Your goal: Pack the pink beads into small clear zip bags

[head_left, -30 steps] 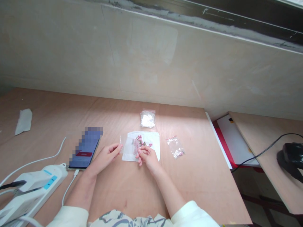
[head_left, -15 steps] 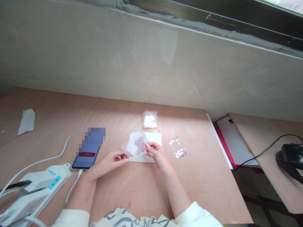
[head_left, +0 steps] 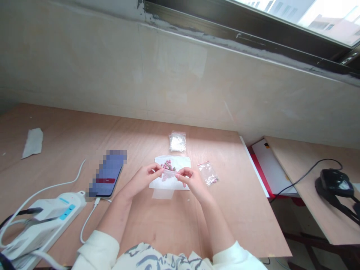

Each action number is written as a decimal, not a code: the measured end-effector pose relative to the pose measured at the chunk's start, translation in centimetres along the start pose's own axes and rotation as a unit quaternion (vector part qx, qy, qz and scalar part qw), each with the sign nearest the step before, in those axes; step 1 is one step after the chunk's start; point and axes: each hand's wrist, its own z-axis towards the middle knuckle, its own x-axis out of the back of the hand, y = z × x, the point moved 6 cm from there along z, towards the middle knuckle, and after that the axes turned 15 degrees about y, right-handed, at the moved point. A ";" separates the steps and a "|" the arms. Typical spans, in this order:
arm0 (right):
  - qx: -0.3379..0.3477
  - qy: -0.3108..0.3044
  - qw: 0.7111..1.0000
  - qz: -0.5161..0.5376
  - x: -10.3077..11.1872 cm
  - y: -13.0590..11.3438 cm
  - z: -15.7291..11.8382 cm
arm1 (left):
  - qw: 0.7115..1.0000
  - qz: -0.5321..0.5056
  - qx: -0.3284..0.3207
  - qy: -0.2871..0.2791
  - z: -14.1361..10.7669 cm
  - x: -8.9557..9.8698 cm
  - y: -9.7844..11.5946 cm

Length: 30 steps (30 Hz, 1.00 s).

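Over the white paper sheet, left hand and right hand both pinch narrowly a clear plastic bag, just beside pink beads.

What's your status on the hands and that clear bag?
Left hand, right hand pinching top edge of clear zip bag. Pink beads on white paper. Second bag right of paper.

A plain workroom, by the look of it: a bare plywood surface against a rough plastered wall below a window, holding a power strip, a phone and small zip bags.
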 end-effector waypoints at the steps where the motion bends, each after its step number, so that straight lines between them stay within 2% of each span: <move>1: 0.000 0.006 1.000 0.010 -0.1 0.1 -0.1 | 1.000 0.001 -0.002 0.012 -0.1 0.1 -0.1; 4: 0.004 0.018 0.999 0.037 -0.4 0.6 -0.4 | 1.000 0.003 -0.009 0.025 -0.4 0.2 -0.4; 11: -0.008 0.046 0.997 0.063 -0.5 1.2 -0.1 | 1.000 0.008 -0.017 -0.006 -0.7 0.0 -0.6; 15: -0.002 0.022 0.998 0.063 -1.0 1.3 0.1 | 0.999 0.013 -0.032 0.019 -0.1 0.0 -0.6; 19: -0.032 -0.003 0.996 0.081 -1.8 1.4 0.5 | 0.999 -0.003 -0.038 0.026 0.7 -0.1 -0.7; 23: -0.047 0.018 0.994 0.098 -1.9 1.1 1.3 | 0.999 -0.023 -0.034 -0.006 1.2 -0.7 -0.7; 27: -0.032 0.001 0.995 0.099 -2.4 0.7 1.7 | 0.997 -0.029 -0.045 -0.059 1.5 -1.9 -1.0; 30: -0.034 -0.016 0.994 0.105 -2.9 0.7 1.7 | 0.997 -0.018 -0.056 -0.050 2.0 -2.1 -1.3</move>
